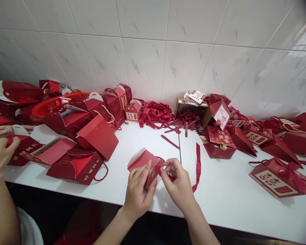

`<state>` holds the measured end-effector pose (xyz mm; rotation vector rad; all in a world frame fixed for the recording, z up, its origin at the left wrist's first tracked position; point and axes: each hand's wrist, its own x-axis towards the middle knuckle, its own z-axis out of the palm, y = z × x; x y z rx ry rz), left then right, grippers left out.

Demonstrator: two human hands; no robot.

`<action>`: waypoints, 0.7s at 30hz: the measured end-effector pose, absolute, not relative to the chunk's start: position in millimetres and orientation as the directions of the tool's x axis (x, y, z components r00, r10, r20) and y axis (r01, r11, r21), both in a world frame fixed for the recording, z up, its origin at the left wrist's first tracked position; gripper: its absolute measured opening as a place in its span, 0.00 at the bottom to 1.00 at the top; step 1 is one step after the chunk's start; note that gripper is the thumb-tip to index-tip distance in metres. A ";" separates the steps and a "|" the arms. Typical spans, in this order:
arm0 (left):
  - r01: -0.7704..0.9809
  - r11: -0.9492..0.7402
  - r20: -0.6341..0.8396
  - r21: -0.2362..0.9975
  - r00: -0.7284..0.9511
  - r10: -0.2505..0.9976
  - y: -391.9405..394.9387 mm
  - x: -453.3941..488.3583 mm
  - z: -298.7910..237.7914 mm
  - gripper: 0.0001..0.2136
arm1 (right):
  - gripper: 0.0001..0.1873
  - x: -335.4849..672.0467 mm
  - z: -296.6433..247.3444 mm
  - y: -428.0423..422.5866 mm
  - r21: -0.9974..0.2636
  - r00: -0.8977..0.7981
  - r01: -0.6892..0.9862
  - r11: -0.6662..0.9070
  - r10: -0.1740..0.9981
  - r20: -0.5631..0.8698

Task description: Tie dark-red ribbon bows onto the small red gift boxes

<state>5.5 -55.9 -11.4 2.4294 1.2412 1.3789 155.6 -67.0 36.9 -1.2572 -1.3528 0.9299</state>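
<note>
A small red gift box [140, 159] with gold lettering lies tilted over the white table near its front edge. My left hand [139, 190] is closed round the box's near side, fingers on top and thumb at its lettered end. My right hand [175, 183] pinches a dark red ribbon [170, 177] against that same end, by the box's cord. Part of the ribbon is hidden behind my fingers. Right of this hand lies a loose length of red ribbon [198, 163].
Red boxes [78, 166] crowd the left, around a red tray [38, 110]. A co-worker's hands [2, 153] hold a box there. At the back are a ribbon heap [156, 114] and a carton [206, 115] with red strips and cards. Bow-tied boxes [277, 180] stand right.
</note>
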 end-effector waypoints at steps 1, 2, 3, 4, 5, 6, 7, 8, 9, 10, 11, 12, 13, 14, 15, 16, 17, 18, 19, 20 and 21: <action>0.598 -0.656 0.646 0.461 0.281 0.710 -57.2 4.4 -8.1 0.28 | 0.04 154.5 36.4 -65.2 -0.967 0.061 0.198 0.161 0.982 0.176; 0.588 -0.643 0.608 0.491 0.297 0.736 -58.3 3.1 -4.6 0.27 | 0.04 153.6 35.7 -64.0 -0.965 0.051 0.202 0.167 0.982 0.180; 0.577 -0.629 0.571 0.522 0.311 0.759 -59.3 1.7 -1.3 0.25 | 0.04 152.9 34.9 -63.5 -0.964 0.041 0.204 0.171 0.982 0.183; 0.563 -0.614 0.539 0.553 0.320 0.779 -60.0 0.4 1.7 0.22 | 0.04 152.6 34.3 -63.5 -0.963 0.031 0.204 0.173 0.983 0.183; 0.549 -0.599 0.511 0.583 0.325 0.795 -60.5 -0.8 4.2 0.21 | 0.04 152.7 33.8 -64.1 -0.963 0.020 0.206 0.172 0.983 0.180; 0.535 -0.585 0.490 0.610 0.326 0.809 -60.8 -1.7 6.3 0.19 | 0.04 153.0 33.7 -65.1 -0.963 0.013 0.210 0.172 0.984 0.178; 0.522 -0.573 0.474 0.632 0.325 0.819 -61.0 -2.3 8.0 0.19 | 0.05 153.6 33.9 -66.3 -0.961 0.010 0.217 0.169 0.984 0.176; 0.510 -0.563 0.462 0.650 0.324 0.826 -61.1 -2.4 9.5 0.18 | 0.05 154.5 34.2 -67.7 -0.960 0.010 0.226 0.166 0.985 0.173; 0.500 -0.557 0.455 0.663 0.323 0.830 -61.1 -2.3 10.9 0.19 | 0.06 155.4 34.8 -69.0 -0.958 0.012 0.235 0.162 0.986 0.169; 0.493 -0.553 0.452 0.672 0.319 0.833 -61.2 -1.8 12.1 0.19 | 0.06 156.4 35.3 -70.3 -0.957 0.014 0.242 0.159 0.986 0.167; 0.491 -0.549 0.453 0.676 0.312 0.835 -61.3 -1.2 13.1 0.19 | 0.06 157.5 35.7 -71.5 -0.957 0.016 0.246 0.157 0.986 0.165; 0.492 -0.548 0.457 0.676 0.304 0.836 -61.4 -0.6 13.9 0.19 | 0.06 158.5 35.8 -72.5 -0.956 0.019 0.248 0.155 0.986 0.165; 0.496 -0.549 0.462 0.673 0.298 0.836 -61.5 -0.1 14.4 0.20 | 0.06 159.5 35.7 -73.5 -0.956 0.022 0.250 0.153 0.986 0.164; 0.501 -0.550 0.466 0.668 0.295 0.834 -61.6 0.2 14.6 0.20 | 0.06 160.5 35.2 -74.5 -0.955 0.027 0.253 0.154 0.986 0.166; 0.506 -0.554 0.469 0.661 0.298 0.831 -61.6 0.4 14.3 0.20 | 0.06 161.5 34.6 -75.5 -0.954 0.033 0.257 0.154 0.985 0.168; 0.510 -0.561 0.472 0.652 0.307 0.827 -61.5 0.3 13.7 0.20 | 0.06 162.4 33.9 -76.6 -0.953 0.035 0.262 0.154 0.985 0.169; 0.514 -0.567 0.473 0.644 0.316 0.823 -61.4 0.1 12.9 0.20 | 0.06 163.2 33.2 -77.9 -0.952 0.036 0.267 0.153 0.985 0.169; 0.517 -0.572 0.474 0.637 0.323 0.819 -61.2 -0.2 11.9 0.20 | 0.06 163.9 32.8 -79.2 -0.950 0.035 0.271 0.153 0.985 0.168; 0.519 -0.576 0.475 0.632 0.328 0.817 -61.0 -0.5 10.8 0.21 | 0.06 164.5 32.5 -80.6 -0.950 0.030 0.272 0.151 0.986 0.165; 0.521 -0.578 0.475 0.628 0.332 0.815 -60.8 -0.8 9.8 0.21 | 0.06 164.9 32.6 -81.9 -0.951 0.027 0.271 0.147 0.987 0.160; 0.522 -0.579 0.475 0.626 0.333 0.815 -60.6 -1.1 8.9 0.21 | 0.06 165.1 32.9 -83.1 -0.953 0.029 0.268 0.141 0.988 0.154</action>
